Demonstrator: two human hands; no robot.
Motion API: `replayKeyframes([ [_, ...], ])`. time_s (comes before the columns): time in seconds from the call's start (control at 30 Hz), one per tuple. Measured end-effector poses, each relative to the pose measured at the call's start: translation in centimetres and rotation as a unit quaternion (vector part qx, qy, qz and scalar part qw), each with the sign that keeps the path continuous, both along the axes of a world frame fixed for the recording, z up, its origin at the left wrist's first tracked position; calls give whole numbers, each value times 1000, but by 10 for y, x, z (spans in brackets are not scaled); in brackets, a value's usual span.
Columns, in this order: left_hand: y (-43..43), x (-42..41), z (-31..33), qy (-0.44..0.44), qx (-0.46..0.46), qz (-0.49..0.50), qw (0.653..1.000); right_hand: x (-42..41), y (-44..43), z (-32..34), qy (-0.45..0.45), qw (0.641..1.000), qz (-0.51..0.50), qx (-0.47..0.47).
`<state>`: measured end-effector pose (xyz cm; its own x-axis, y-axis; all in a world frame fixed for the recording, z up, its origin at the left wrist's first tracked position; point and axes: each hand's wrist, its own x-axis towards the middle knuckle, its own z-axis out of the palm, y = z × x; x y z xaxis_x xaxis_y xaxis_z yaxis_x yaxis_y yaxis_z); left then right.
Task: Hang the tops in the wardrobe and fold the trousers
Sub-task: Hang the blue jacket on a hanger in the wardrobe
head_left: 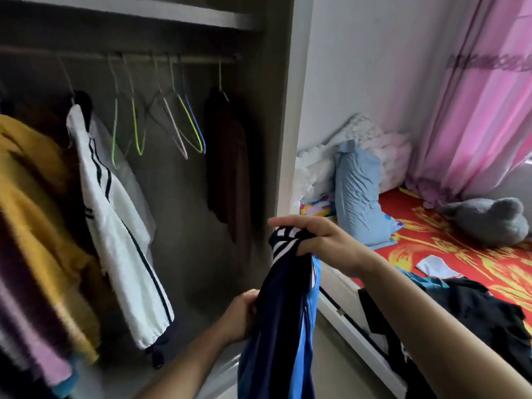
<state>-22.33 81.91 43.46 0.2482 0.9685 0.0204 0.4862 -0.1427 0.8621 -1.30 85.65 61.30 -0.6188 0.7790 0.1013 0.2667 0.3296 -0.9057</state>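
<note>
Before the open wardrobe (283, 116), the right hand (319, 236) grips the top of a navy-and-blue striped jacket (283, 321) and the left hand (241, 316) clutches its side. Empty wire hangers (169, 125) hang on the rail between a white jacket (115, 220) and a dark top (227, 162); dark clothes (472, 315) lie on the bed (460, 254).

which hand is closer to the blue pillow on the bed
Right. The right hand, gripping the top of the navy and blue garment, is just left of the blue pillow; the left hand is lower and farther left.
</note>
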Motion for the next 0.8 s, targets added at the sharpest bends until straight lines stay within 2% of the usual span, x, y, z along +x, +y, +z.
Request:
replayKeyframes([
  [0.07,10,-8,-1,-5,37,21,999,-14,12,6,-4,999,-22,23],
  [0.17,25,-38,7,-46,42,71,996,-26,32,11,-24,990,-106,91],
  [0.27,44,-84,27,-40,133,160,977,-32,48,5,-74,978,-158,115],
  [0.43,66,-145,70,95,254,275,922,-61,65,-3,-263,931,-168,188],
  [0.57,73,-171,119,254,386,265,847,-91,78,-7,-346,894,-139,250],
  [0.63,76,-183,137,291,400,271,826,-104,87,-5,-345,884,-147,277],
  [0.8,80,-214,147,276,344,336,832,-142,110,6,-271,873,-175,366],
])
